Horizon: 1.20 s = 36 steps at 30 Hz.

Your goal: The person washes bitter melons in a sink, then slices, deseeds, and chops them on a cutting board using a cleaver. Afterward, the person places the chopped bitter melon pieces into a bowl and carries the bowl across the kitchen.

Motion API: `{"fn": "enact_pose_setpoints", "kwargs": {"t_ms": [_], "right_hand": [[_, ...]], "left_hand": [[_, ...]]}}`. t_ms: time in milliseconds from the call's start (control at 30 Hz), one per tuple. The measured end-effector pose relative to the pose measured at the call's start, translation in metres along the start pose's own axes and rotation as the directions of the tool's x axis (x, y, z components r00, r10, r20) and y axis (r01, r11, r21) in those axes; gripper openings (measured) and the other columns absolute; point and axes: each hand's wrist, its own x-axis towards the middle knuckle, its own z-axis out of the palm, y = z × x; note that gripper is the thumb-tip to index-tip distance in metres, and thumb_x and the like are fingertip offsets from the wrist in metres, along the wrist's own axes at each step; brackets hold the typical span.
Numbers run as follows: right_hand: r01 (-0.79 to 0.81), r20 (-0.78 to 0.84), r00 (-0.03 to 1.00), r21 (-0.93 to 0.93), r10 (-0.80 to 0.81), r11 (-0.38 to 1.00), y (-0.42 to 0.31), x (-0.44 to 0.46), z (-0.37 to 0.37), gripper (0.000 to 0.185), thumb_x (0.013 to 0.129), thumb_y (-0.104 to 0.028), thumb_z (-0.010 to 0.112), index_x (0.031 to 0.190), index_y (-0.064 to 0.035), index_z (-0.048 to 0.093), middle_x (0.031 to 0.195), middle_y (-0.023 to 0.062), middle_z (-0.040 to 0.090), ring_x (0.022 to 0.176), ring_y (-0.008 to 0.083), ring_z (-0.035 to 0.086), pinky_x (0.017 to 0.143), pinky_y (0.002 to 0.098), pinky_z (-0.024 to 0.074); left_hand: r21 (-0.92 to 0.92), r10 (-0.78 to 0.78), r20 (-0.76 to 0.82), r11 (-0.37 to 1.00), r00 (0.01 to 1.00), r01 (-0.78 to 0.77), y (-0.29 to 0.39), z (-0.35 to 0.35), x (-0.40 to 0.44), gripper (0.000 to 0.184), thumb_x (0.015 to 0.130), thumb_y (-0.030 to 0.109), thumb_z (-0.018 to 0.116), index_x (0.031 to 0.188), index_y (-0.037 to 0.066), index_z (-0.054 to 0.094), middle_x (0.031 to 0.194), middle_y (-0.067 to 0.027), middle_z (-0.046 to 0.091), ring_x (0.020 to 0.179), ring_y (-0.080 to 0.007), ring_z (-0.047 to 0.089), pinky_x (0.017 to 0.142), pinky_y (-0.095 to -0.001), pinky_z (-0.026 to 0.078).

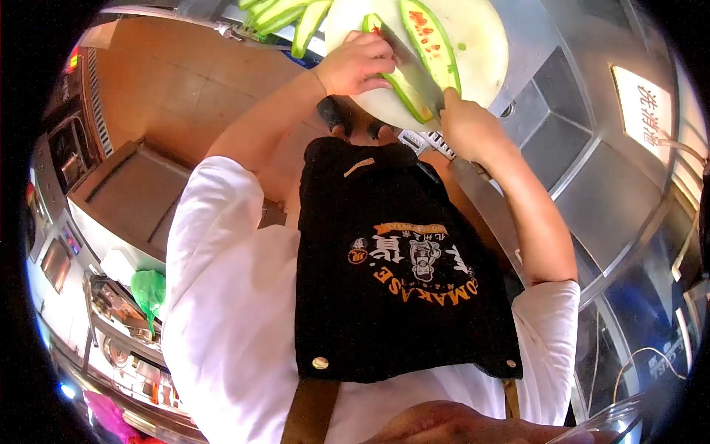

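A round white cutting board [484, 44] lies at the top of the view. On it, my left hand [360, 65] has its fingers closed over the upper part of a bitter melon half [409, 103], which has a pale inside and a bit of red near its top end. My right hand [470, 126] grips a knife [416, 68] by the handle, its broad blade slanting along that half and partly covering it. To the right of the blade lies another bitter melon half [430, 46], cut side up, with red seeds showing.
Several long green pieces [285, 15] are piled left of the board. Metal sink basins [566, 89] stand to the right, with a white sign [642, 111] beyond. A green plastic bag [149, 292] and a counter edge are on the left. Tiled floor [185, 66] shows below.
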Motion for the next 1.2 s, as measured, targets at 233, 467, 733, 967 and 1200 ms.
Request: {"fn": "enact_pose_setpoints", "kwargs": {"t_ms": [233, 467, 733, 967, 1200], "right_hand": [[0.035, 0.014, 0.999, 0.002, -0.035, 0.999, 0.042, -0.038, 0.038, 0.025, 0.096, -0.018, 0.046, 0.111, 0.0016, 0.043, 0.088, 0.0292, 0.065, 0.088, 0.0488, 0.062, 0.077, 0.0577, 0.0468], [-0.061, 0.065, 0.996, 0.015, 0.06, 0.998, 0.051, -0.044, 0.08, 0.022, 0.094, -0.015, 0.048, 0.109, 0.0011, 0.045, 0.094, 0.0264, 0.068, 0.09, 0.0448, 0.066, 0.077, 0.053, 0.0515], [0.032, -0.182, 0.983, 0.143, -0.005, 0.989, 0.087, -0.046, 0.121, 0.024, 0.093, -0.014, 0.05, 0.114, -0.0042, 0.048, 0.087, 0.0233, 0.068, 0.081, 0.0432, 0.066, 0.07, 0.0537, 0.0512], [0.016, -0.325, 0.945, 0.16, 0.038, 0.987, 0.152, -0.069, 0.117, 0.02, 0.097, -0.024, 0.053, 0.113, -0.0111, 0.052, 0.072, 0.0223, 0.065, 0.072, 0.0447, 0.064, 0.065, 0.0566, 0.0487], [0.09, -0.501, 0.84, 0.507, 0.209, 0.857, 0.169, -0.012, 0.138, 0.015, 0.099, -0.022, 0.056, 0.101, -0.0074, 0.054, 0.069, 0.0191, 0.063, 0.064, 0.0382, 0.062, 0.061, 0.0484, 0.0487]], "left_hand": [[0.046, -0.006, -0.04, 0.999, 0.999, 0.008, 0.002, 0.003, -0.003, 0.029, 0.076, 0.028, 0.081, 0.097, 0.015, 0.066, 0.124, -0.0015, 0.058, 0.12, -0.0274, 0.05, 0.093, -0.0443, 0.036], [0.07, -0.038, 0.085, 0.997, 0.996, 0.032, 0.002, 0.0, 0.0, 0.029, 0.075, 0.026, 0.081, 0.095, 0.014, 0.064, 0.15, -0.0027, 0.048, 0.135, -0.0296, 0.044, 0.096, -0.0445, 0.033], [0.171, -0.04, 0.17, 0.985, 0.985, 0.01, 0.013, -0.013, 0.004, 0.032, 0.076, 0.028, 0.081, 0.098, 0.014, 0.063, 0.147, -0.0057, 0.05, 0.134, -0.0304, 0.043, 0.098, -0.0487, 0.034], [0.23, 0.0, 0.467, 0.965, 0.884, -0.122, 0.026, -0.014, 0.04, 0.06, 0.085, 0.046, 0.069, 0.139, 0.028, 0.053, 0.158, -0.003, 0.034, 0.144, -0.0274, 0.032, 0.113, -0.0506, 0.028], [0.445, -0.11, 0.401, 0.891, 0.909, -0.089, 0.052, 0.051, 0.062, 0.061, 0.09, 0.053, 0.06, 0.145, 0.032, 0.047, 0.15, -0.0075, 0.041, 0.137, -0.0302, 0.039, 0.112, -0.0541, 0.03]]}}
